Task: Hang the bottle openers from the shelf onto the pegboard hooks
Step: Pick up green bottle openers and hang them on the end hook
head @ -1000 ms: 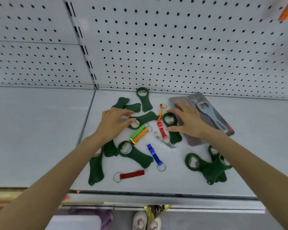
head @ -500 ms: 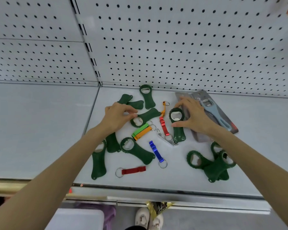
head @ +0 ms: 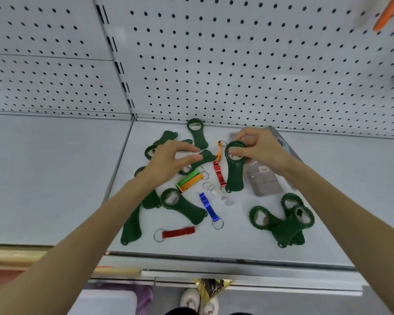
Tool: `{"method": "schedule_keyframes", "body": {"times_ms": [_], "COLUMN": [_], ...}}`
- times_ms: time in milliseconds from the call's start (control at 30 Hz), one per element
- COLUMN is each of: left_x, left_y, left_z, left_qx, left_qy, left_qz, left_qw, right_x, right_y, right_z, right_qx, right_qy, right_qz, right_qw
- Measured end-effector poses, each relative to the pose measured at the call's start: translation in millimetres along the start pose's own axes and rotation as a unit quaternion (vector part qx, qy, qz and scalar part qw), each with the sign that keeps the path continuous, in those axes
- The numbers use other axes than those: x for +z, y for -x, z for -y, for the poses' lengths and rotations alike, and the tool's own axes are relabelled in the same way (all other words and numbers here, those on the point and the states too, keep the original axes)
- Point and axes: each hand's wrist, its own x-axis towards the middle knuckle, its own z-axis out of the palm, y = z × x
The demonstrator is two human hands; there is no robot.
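Observation:
Several dark green bottle openers lie scattered on the white shelf (head: 339, 178) below the pegboard (head: 237, 64). My right hand (head: 264, 151) pinches the ring end of one green opener (head: 234, 178), its handle pointing down toward me. My left hand (head: 168, 162) hovers with straight fingers just over another green opener (head: 206, 155) and grips nothing that I can see. Among them lie small keychain openers: a blue one (head: 208, 208), two red ones (head: 179, 232) (head: 219, 176), and a green and orange pair (head: 189, 180). No hook shows in view.
A carded opener in clear packaging (head: 264, 183) lies partly under my right wrist. A pile of three green openers (head: 284, 226) sits at the front right. An orange item (head: 387, 12) hangs at the pegboard's top right. The shelf's front edge (head: 214, 258) is close to me.
My right hand has closed on the green opener's ring and raised that end off the shelf. My left hand has lifted slightly from the opener it was touching.

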Motion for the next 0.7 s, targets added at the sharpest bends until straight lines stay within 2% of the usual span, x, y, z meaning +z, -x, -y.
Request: {"method": "schedule_keyframes", "body": {"times_ms": [333, 533, 600, 700], "left_x": [15, -8, -18, -32], "left_y": [8, 25, 33, 44], "left_z": [-19, -8, 2, 15], "left_qx": [-0.066, -0.098, -0.11, -0.139], "left_qy": [0.17, 0.221, 0.219, 0.218], "left_qz": [0.061, 0.028, 0.013, -0.008], "left_qw": [0.981, 0.97, 0.969, 0.966], "right_x": [31, 49, 50, 53], "right_y": [-12, -25, -32, -42], "right_z": [36, 39, 33, 20], "right_qx": [-0.021, -0.03, -0.035, -0.058], "right_qy": [-0.081, -0.075, -0.024, 0.115], "right_qz": [-0.021, 0.029, 0.041, 0.06], "right_qw": [0.996, 0.996, 0.998, 0.99]}}
